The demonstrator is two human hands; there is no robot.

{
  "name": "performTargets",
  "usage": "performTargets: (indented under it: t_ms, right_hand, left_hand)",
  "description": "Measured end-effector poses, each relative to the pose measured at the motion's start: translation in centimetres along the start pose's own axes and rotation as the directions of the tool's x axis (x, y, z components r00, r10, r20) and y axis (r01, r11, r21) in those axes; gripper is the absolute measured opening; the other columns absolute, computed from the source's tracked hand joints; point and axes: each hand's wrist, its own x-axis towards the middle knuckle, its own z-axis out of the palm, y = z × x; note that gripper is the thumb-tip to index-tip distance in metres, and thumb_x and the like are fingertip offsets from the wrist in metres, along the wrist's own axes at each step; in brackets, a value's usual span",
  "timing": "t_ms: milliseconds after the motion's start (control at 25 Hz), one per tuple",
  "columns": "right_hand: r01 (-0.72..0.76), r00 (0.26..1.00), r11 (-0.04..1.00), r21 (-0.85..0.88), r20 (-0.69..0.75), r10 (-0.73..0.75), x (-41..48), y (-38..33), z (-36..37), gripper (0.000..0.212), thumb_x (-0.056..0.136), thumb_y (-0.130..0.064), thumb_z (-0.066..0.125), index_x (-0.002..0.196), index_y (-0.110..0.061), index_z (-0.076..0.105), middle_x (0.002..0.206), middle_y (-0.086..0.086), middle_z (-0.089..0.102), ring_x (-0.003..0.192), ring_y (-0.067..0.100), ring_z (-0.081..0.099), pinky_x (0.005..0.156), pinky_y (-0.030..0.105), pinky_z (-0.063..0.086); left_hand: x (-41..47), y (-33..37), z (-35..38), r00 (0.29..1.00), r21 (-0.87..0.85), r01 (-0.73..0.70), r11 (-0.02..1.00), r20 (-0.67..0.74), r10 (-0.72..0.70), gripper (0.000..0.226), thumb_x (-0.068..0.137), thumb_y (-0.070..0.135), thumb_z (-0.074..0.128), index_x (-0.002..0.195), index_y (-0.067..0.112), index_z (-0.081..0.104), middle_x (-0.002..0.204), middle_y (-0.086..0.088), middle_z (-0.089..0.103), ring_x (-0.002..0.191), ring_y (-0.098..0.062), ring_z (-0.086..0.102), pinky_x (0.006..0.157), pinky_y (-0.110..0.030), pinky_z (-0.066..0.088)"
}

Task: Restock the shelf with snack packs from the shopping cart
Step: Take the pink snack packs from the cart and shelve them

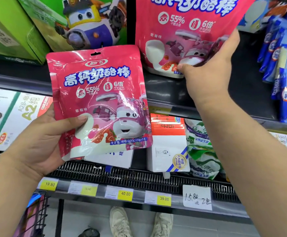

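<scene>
The right hand (pixel 212 65) grips the lower right edge of a glossy pink snack pouch (pixel 187 31) standing on the dark upper shelf (pixel 173 89), with bare shelf open to its right before the blue packets (pixel 276 48). The left hand (pixel 42 139) holds a second crinkled pink pouch (pixel 98 100) by its lower left corner, nearer, before white cartons (pixel 166 144). The wire shopping cart (pixel 38 214) shows low left.

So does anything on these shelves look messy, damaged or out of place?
Nothing looks spilled or torn. One oddity: the handwritten paper price tag on the lower shelf rail sits crooked beside the printed yellow ones. The pink pack under the right hand tilts on the upper shelf, apparently mid-placement; the left hand holds another pack.
</scene>
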Motion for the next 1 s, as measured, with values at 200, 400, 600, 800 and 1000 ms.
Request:
performTargets:
  t_ms: [200,400,600,800,1000]
  right_hand:
    - [-0.032,0.999,0.999,0.007,-0.007,0.032,1.3,0.2,1.2,0.100,0.075,-0.005,0.072,0.153,-0.021,0.013,0.129,0.001,0.051,0.105,0.001,0.056,0.075,-0.004,0.040]
    - [-0.051,0.999,0.999,-0.004,-0.019,0.051,2.5,0.4,2.0,0.101,0.077,-0.006,0.074,0.154,-0.020,0.010,0.131,0.003,0.048,0.099,0.000,0.052,0.068,-0.005,0.038]
    - [-0.063,0.997,0.998,0.005,-0.036,0.063,3.2,0.3,2.4,0.103,0.076,-0.009,0.075,0.155,-0.016,0.009,0.131,0.004,0.048,0.104,0.004,0.052,0.071,-0.007,0.036]
    - [-0.124,0.990,0.991,0.056,0.076,0.120,2.0,0.1,0.5,0.110,0.075,-0.008,0.077,0.156,-0.026,0.004,0.133,0.001,0.050,0.113,0.005,0.058,0.082,0.010,0.050]
    - [-0.364,0.928,0.871,0.329,0.050,0.369,-1.7,-1.2,-2.2,0.101,0.075,-0.018,0.075,0.154,-0.027,0.014,0.122,0.001,0.054,0.100,0.007,0.062,0.091,0.026,0.051]
  left_hand:
    - [-0.4,0.1,0.5,0.999,-0.014,0.014,1.000,0.047,-0.013,0.053,0.048,0.012,0.074,0.098,0.029,0.074,0.094,-0.005,0.077,0.076,-0.021,0.075,0.071,-0.045,0.062]
    - [-0.3,0.4,1.2,0.998,-0.011,-0.002,1.000,0.064,0.003,0.048,0.065,0.003,0.066,0.108,0.025,0.069,0.093,-0.005,0.077,0.076,-0.021,0.075,0.067,-0.037,0.062]
    - [0.1,0.7,1.6,0.997,0.021,-0.020,1.000,0.073,0.018,0.048,0.071,-0.001,0.058,0.111,0.025,0.067,0.097,-0.006,0.076,0.079,-0.023,0.075,0.071,-0.040,0.062]
    - [0.1,1.1,2.1,0.996,0.011,-0.016,1.000,0.084,0.015,0.053,0.059,0.006,0.071,0.109,0.024,0.067,0.093,-0.005,0.077,0.077,-0.021,0.075,0.068,-0.035,0.061]
    - [0.2,1.3,4.0,0.986,0.018,-0.016,1.000,0.164,0.012,0.050,0.069,-0.003,0.060,0.114,0.020,0.063,0.095,-0.005,0.075,0.079,-0.018,0.074,0.070,-0.031,0.061]
